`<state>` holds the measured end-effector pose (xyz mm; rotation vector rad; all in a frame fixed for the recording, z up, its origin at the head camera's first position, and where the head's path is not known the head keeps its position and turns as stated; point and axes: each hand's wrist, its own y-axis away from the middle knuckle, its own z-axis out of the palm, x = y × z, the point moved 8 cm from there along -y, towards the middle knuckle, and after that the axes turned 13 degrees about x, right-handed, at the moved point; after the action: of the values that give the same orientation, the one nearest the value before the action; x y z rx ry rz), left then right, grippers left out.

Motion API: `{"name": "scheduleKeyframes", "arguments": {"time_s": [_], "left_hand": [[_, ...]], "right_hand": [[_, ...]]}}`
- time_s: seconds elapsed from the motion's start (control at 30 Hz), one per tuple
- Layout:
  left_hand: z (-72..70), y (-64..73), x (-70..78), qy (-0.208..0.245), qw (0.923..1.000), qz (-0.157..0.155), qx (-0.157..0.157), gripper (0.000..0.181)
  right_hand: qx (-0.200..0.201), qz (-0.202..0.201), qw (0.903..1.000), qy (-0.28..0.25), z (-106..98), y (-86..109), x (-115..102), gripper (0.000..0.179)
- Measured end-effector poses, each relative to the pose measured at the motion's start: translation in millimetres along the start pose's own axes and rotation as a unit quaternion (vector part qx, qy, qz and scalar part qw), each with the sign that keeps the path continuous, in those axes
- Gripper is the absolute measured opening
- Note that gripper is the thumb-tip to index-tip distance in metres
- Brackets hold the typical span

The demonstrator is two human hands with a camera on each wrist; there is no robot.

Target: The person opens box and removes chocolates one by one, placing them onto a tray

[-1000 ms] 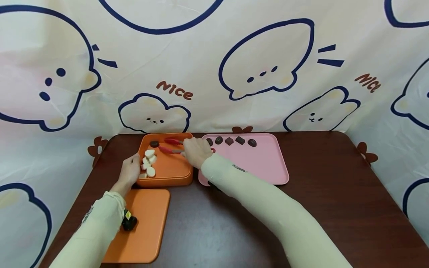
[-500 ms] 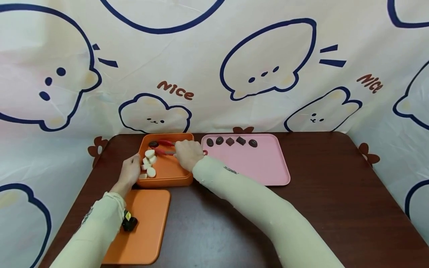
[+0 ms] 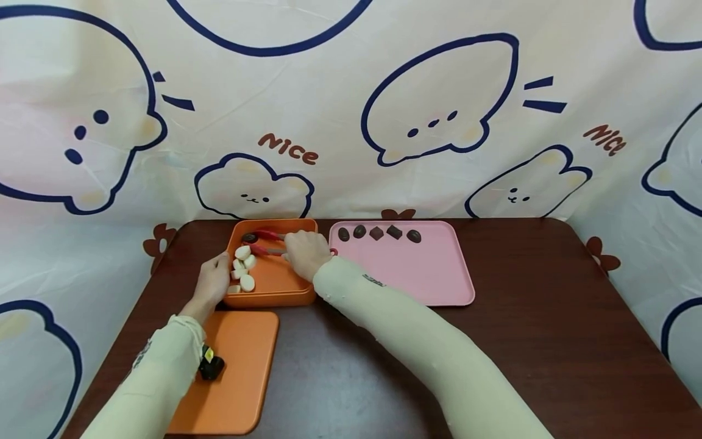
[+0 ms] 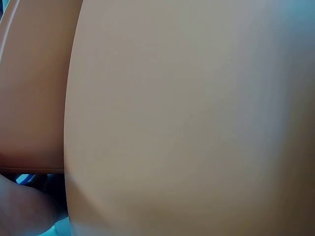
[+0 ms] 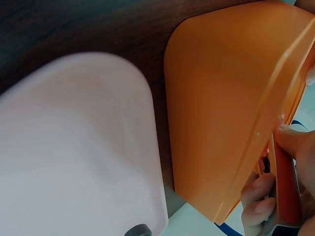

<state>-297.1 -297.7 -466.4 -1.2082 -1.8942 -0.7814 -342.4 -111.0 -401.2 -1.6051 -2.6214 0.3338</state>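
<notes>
At the far-left corner of the worktop [image 3: 515, 341], the fingers of the right hand [image 3: 308, 253] are closed around a pair of tongs [image 3: 267, 250]. The right wrist view shows the thumb and fingers pressing a red handle from opposite sides. The tongs have two red tips on grey arms, spread apart; a red ring shows past the hand on the handle side.

A dark brown, rounded piece [image 3: 250, 238] lies beyond the fingers, to their left, between the ends of the tips. Contact with both tips cannot be confirmed. The piece is inside the orange box [image 3: 285, 274], near its far-left corner.

White pieces [image 3: 247, 281], some rounded and some blocky, are grouped along the left wall of the box, on the near side of the dark piece. The left hand [image 3: 212, 279] holds the left rim of the box; its fingertips are partly hidden.

Just beside the right wall of the box, along the worktop's far edge, is a pink tray [image 3: 411, 274]. Five dark pieces [image 3: 376, 233], some oval and some angular, form a row along the tray's far edge. On the near side of the box, toward the worktop's left edge, a flat orange panel [image 3: 247, 378] lies under the left sleeve [image 3: 159, 366].
</notes>
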Motion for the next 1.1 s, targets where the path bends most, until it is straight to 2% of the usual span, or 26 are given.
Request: {"name": "scheduleKeyframes", "arguments": {"time_s": [0.07, 0.2, 0.57, 0.9, 1.1], "left_hand": [[0.7, -0.1, -0.2, 0.0, 1.0, 0.0, -0.003, 0.056], [2.6, 1.2, -1.2, -0.007, 0.9999, -0.002, -0.013, 0.068], [4.8, 0.7, -0.4, -0.008, 0.9998, 0.0, -0.018, 0.063], [5.1, 2.6, -3.9, 0.0, 0.9996, -0.016, -0.023, 0.061], [3.8, 1.7, -3.0, -0.003, 0.9999, -0.005, -0.015, 0.067]], "right_hand": [[0.005, -0.005, 1.0, 0.0, -1, 0.7, -2, 0.026], [0.008, -0.002, 0.9999, 0.008, -1, 2.0, -1, 0.027], [0.022, 0.01, 0.9997, 0.0, -7, 8.5, 13, 0.03], [0.026, -0.004, 0.9985, -0.048, -17, 30.6, 26, 0.032], [0.032, -0.003, 0.9973, -0.066, -22, 40.9, 33, 0.034]]}}
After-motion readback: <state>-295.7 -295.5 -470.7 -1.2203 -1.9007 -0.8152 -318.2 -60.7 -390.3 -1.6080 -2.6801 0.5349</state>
